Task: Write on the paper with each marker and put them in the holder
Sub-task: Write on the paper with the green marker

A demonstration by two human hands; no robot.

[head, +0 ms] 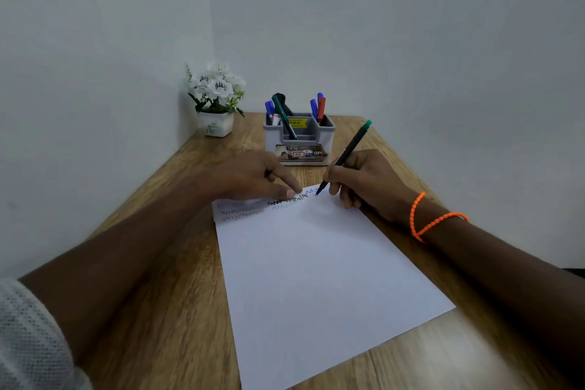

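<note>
While your right hand pinches the green marker, tip on the paper at centre frame, your left hand presses its top edge, fingers straight. Holder with markers behind; flowerpot upper left.

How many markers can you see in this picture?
7: one green-capped marker in the right hand; three in the holder's left compartment, three in its right. Others may be hidden inside.
</note>
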